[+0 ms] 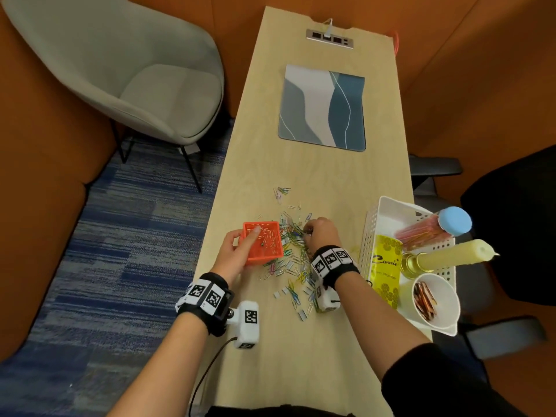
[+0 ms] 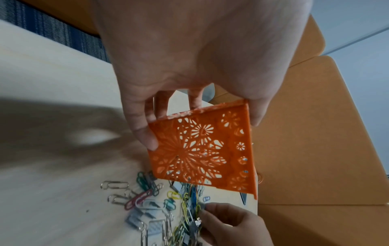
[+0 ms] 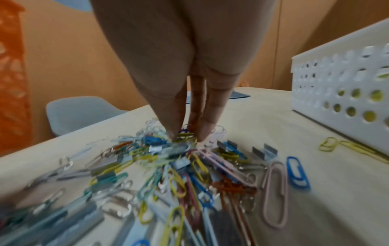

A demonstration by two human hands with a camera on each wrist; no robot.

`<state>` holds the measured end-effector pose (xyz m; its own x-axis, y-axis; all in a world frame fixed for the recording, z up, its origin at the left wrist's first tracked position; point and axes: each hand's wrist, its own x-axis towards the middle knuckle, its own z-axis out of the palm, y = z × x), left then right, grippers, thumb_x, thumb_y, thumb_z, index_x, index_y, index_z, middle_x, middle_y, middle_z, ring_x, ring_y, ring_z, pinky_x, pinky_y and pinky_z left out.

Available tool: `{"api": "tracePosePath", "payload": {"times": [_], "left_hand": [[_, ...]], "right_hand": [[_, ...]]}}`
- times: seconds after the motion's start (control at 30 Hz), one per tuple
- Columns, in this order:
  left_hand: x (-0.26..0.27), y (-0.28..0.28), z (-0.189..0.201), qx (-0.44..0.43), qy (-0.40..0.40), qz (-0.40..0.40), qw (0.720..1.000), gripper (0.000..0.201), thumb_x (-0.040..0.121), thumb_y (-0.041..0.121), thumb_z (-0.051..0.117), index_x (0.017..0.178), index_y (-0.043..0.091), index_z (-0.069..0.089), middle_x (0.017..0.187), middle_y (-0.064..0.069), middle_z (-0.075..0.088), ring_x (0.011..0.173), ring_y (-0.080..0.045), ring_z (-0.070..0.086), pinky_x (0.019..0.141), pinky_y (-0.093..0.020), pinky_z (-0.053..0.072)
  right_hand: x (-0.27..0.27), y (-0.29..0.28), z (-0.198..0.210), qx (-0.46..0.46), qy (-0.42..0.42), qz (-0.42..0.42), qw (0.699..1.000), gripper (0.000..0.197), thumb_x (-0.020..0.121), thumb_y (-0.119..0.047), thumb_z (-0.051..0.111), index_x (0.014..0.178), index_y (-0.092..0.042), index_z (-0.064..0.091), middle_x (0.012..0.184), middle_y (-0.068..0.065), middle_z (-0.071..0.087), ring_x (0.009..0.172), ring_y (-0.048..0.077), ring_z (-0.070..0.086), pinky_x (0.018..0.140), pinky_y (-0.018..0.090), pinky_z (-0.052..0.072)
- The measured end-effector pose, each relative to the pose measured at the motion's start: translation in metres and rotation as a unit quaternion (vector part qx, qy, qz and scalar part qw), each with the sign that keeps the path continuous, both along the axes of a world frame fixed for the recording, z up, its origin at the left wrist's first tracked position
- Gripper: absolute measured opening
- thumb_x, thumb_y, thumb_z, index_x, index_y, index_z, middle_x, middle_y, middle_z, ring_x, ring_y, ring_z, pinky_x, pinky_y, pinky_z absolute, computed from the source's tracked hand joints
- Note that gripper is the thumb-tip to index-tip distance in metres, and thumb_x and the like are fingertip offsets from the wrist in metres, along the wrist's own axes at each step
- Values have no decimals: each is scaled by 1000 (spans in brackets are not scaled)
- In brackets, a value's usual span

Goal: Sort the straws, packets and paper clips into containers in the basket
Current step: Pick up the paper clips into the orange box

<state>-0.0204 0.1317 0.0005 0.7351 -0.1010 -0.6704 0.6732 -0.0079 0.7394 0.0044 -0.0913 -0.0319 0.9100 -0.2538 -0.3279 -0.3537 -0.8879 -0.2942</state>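
Observation:
A heap of coloured paper clips, mixed with small metal clips, lies on the wooden table. My left hand grips a perforated orange container, tilted just left of the heap, with a few clips inside. My right hand has its fingertips down in the heap's far side, pinching clips. The white basket at the right holds a blue-capped tube of straws, a paper cup of packets, a yellow packet and a candle.
A blue-grey placemat lies further up the table, with a power socket at the far end. A grey chair stands left of the table and a black chair right. The table's left edge runs near my left hand.

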Motion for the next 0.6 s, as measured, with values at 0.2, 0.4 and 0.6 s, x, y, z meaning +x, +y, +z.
{"api": "tracePosePath", "payload": {"times": [0.2, 0.4, 0.6], "left_hand": [[-9, -9, 0, 64, -6, -13, 998, 74, 61, 80, 72, 114, 32, 56, 116, -2, 69, 104, -20, 67, 100, -42, 52], [-3, -37, 8, 92, -22, -47, 994, 88, 50, 90, 64, 114, 31, 55, 110, -1, 70, 96, -20, 70, 92, -46, 58], [0, -58, 3, 86, -18, -57, 994, 76, 71, 82, 64, 122, 28, 54, 112, -3, 68, 95, -19, 68, 90, -43, 57]], "right_hand": [[-7, -16, 38, 123, -58, -85, 987, 10, 81, -2, 71, 87, -5, 79, 88, 9, 76, 83, 21, 71, 84, 32, 57], [-18, -2, 110, 346, -123, -44, 929, 11, 79, -6, 79, 89, -9, 77, 78, 5, 74, 69, 21, 72, 70, 28, 60], [-29, 2, 95, 272, -151, -50, 949, 16, 86, -25, 69, 100, -30, 75, 86, -11, 73, 69, 5, 67, 75, 29, 58]]}}
